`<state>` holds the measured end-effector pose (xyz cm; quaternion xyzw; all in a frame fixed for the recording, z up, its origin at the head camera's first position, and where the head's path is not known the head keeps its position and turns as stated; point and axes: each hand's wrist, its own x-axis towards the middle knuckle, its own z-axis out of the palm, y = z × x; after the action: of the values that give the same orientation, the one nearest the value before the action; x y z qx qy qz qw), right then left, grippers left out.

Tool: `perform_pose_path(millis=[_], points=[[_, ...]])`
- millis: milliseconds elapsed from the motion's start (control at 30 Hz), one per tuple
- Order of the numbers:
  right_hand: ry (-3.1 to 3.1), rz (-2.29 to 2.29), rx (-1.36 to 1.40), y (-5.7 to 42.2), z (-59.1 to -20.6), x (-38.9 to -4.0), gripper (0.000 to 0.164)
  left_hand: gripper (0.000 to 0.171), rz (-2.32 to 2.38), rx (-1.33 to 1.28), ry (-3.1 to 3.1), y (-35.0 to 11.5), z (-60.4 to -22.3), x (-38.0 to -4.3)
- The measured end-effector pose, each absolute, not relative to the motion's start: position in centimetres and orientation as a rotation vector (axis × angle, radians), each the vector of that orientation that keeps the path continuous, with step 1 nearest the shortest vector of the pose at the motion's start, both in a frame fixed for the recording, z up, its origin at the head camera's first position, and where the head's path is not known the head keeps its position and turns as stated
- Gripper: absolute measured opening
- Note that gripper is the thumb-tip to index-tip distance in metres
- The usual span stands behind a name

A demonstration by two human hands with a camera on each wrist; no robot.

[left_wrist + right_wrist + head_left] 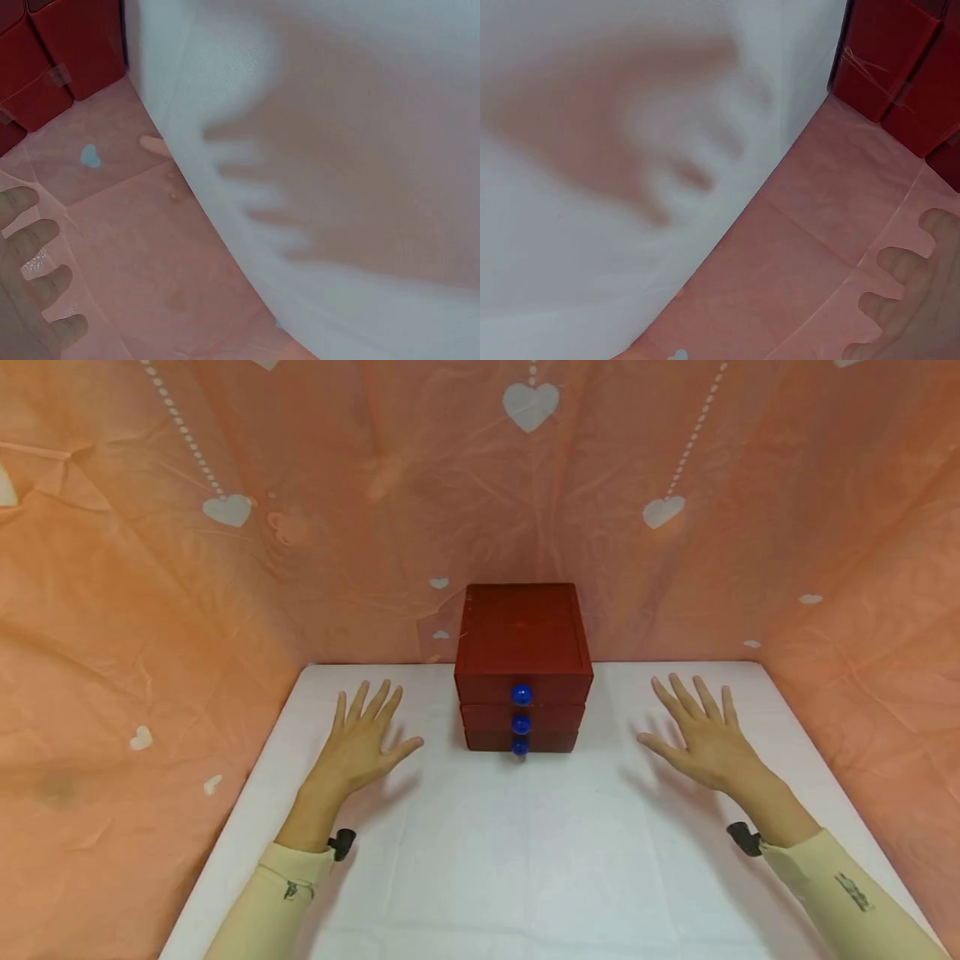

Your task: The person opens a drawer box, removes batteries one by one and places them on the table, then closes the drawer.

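A dark red box of three stacked drawers (523, 631) stands at the back middle of the white table, each drawer front with a round blue knob (522, 695). To its left my left hand (356, 752) hovers over the table, fingers spread and straight, holding nothing. My right hand (708, 743) is held the same way on the other side, apart from the box. Each hand casts a shadow on the white surface. The left wrist view catches my left fingertips (49, 289) at its lower left edge; the right wrist view has my right fingers (904, 266) at its lower right.
An orange-pink cloth (360, 527) printed with white hearts hangs behind the table and along both sides. The white tabletop (525, 860) stretches in front of the drawer box. A dark strap piece (342, 844) sits at my left wrist, another (744, 839) at my right.
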<state>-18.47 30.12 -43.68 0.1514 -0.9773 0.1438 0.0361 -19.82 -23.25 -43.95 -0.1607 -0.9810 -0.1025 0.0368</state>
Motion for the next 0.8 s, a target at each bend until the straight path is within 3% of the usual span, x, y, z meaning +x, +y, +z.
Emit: perform_pose_path(millis=[800], points=[[-2.974, 0.444, 0.516, 29.47, -43.32, -18.91, 0.094, 0.098, -0.298, -0.505, -2.985, -22.81, -43.32, -19.00]])
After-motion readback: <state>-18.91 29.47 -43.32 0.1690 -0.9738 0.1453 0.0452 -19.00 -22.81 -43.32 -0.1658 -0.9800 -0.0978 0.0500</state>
